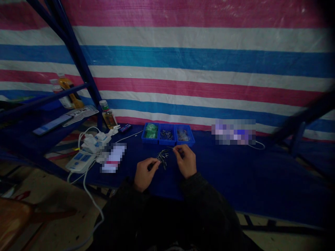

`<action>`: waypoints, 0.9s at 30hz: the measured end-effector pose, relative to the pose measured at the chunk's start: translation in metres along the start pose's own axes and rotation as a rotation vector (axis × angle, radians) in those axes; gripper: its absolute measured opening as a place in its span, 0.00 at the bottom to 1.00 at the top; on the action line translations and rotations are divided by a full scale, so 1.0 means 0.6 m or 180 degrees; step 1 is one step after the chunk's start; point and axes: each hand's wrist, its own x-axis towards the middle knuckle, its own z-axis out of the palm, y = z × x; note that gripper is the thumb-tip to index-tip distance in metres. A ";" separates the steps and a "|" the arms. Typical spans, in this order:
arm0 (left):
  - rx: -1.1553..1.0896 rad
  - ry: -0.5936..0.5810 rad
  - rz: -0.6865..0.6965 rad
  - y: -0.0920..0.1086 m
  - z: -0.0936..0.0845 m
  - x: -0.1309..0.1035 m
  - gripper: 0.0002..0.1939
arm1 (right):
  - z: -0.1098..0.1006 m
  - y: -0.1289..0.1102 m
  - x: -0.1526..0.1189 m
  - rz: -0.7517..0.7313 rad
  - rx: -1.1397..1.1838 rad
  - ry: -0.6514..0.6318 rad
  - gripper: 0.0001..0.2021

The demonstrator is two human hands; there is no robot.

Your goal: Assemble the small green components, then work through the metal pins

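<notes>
A small pile of thin dark metal pins (162, 157) lies on the blue tabletop (251, 174) between my hands. My left hand (145, 174) is closed in a pinch at the pile's near left edge; what its fingertips hold is too small to make out. Just right of the pile, my right hand (186, 161) pinches a slender dark pin (169, 147) that points left. Behind the hands stand three joined blue bins: the left bin (150, 142) has green packets, the middle bin (166, 142) similar dark pins, the right bin (186, 143) small clear pieces.
At left are a power strip (80, 163) with tangled white cords, a blurred-out phone (114, 158), a drink bottle (108, 116) and a small dark box (125, 128). A pixelated item (233, 132) lies at the back right. A striped tarp (199, 87) hangs behind the table.
</notes>
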 end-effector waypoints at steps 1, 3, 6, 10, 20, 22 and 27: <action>0.0010 -0.0007 0.0006 0.000 0.000 0.000 0.10 | 0.003 0.000 0.019 -0.0003 -0.0073 0.0135 0.07; 0.0034 -0.0014 0.0014 -0.001 0.000 0.000 0.10 | 0.012 0.001 0.056 0.0023 -0.0231 0.0341 0.08; 0.0047 -0.0014 0.0012 -0.002 0.001 0.000 0.10 | 0.024 0.010 0.086 0.0019 -0.0391 0.0122 0.11; 0.0007 -0.0085 0.0002 0.000 0.003 -0.001 0.11 | 0.025 0.034 0.058 0.0024 -0.0434 -0.0085 0.11; -0.0014 -0.0116 0.0012 0.002 0.004 -0.002 0.10 | 0.022 0.065 -0.021 -0.0237 -0.0594 -0.1262 0.09; -0.0016 -0.0117 0.0014 0.000 0.004 -0.001 0.11 | 0.027 0.063 -0.021 -0.0148 -0.0742 -0.1286 0.08; -0.0059 -0.0135 0.0026 -0.002 0.005 -0.001 0.10 | 0.031 0.057 -0.018 -0.0002 -0.0988 -0.1326 0.06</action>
